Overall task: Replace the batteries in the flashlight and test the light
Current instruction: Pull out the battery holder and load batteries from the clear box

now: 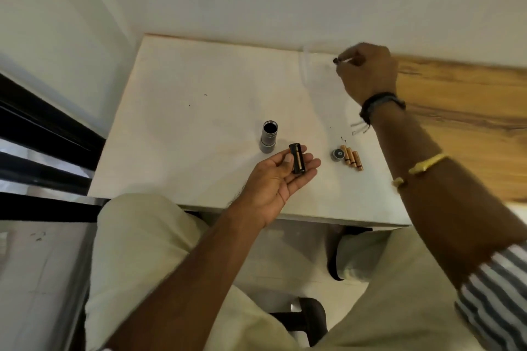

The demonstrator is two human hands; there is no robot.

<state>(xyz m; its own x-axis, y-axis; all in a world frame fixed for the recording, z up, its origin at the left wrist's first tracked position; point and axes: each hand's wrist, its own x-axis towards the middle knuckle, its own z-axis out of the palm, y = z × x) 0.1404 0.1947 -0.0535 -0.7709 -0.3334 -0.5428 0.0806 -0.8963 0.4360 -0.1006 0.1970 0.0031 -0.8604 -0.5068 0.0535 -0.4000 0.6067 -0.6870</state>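
one table point(199, 88), white top with a wood-grain section at the right. two hands in view. one flashlight point(268, 138), one holder point(297, 162), one cap point(338, 154), three loose batteries point(350, 157).

left hand point(281, 179): palm up over the near table edge, fingers nearly straight and close together, carrying the holder across them. the thumb is bent in against the holder's side.

right hand point(368, 74): stretched to the far edge of the table, fingers curled, tips pinching a dark item point(336, 60). it is blurred and what it is cannot be told. faint clear plastic point(306, 65) lies just beside it. one black band at the wrist and one yellow bangle further up the forearm.

flashlight: a silver-grey tube standing upright near the table's middle, open end up, inside dark. it is just beyond the left hand and not touching it.

holder: black, cylindrical, with one gold-toned cell showing in its slot.

cap: round, grey, flat on the table right of the left hand, touching the first battery.

batteries: gold with dark bands, lying side by side in a row, touching one another.
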